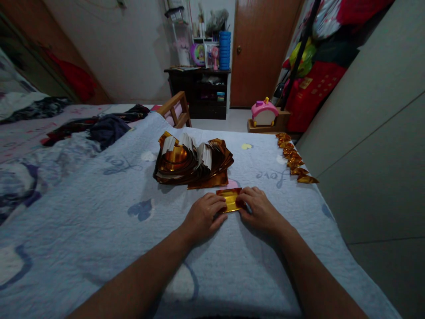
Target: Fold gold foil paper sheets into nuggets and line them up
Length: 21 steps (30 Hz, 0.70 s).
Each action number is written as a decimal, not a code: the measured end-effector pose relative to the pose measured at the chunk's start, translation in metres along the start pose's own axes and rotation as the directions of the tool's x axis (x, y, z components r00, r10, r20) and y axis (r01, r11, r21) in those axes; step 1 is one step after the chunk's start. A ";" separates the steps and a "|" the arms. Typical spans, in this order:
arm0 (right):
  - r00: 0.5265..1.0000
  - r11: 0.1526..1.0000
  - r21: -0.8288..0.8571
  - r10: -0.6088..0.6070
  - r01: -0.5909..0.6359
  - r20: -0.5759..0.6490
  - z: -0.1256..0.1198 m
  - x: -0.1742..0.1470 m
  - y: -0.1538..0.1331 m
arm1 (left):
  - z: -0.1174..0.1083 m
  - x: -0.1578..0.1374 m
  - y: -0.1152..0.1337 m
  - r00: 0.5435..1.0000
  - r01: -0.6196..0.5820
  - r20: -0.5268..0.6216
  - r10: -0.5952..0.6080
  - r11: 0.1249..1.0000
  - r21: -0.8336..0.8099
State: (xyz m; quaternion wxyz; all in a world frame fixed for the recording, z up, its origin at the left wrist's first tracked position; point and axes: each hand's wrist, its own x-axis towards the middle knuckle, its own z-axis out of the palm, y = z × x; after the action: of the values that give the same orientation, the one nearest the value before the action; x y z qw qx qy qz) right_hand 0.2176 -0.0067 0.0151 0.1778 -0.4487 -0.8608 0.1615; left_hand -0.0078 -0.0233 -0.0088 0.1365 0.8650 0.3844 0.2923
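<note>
- The gold foil sheet [233, 200] is small and shiny, creased lengthwise, yellow in the middle with a redder far edge.
- Its long axis runs left to right across me, right end tipped slightly away from the person.
- Left hand [205, 216] and right hand [260, 210] each have a grip pinching one end.
- It's at the bed's blue quilt [133, 248], just nearer than the loose foil stack [194, 170].

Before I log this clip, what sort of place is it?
Probably a bedroom: a patterned blue sheet is spread out wide, dark cloth lies rumpled at the left, and a pink toy stands near a wooden door.
</note>
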 end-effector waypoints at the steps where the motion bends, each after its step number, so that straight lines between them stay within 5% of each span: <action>1: 1.000 1.000 0.015 -0.010 0.010 -0.011 0.001 0.000 0.000 | 0.000 0.000 0.000 1.000 0.004 -0.010 -0.004 1.000 -0.012; 11: 0.999 0.994 0.103 -0.034 0.037 -0.030 0.008 0.002 0.003 | 0.001 0.004 -0.005 0.995 0.017 -0.100 -0.024 0.997 -0.069; 21: 0.998 0.990 0.131 0.057 -0.060 0.033 0.006 0.004 0.003 | -0.005 0.005 -0.003 0.989 0.137 -0.039 -0.140 0.988 -0.066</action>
State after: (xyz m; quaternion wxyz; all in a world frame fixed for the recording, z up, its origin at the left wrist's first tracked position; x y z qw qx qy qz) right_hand 0.2149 -0.0026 0.0090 0.1896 -0.4586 -0.8372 0.2297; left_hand -0.0096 -0.0174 -0.0035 0.1756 0.8249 0.4369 0.3127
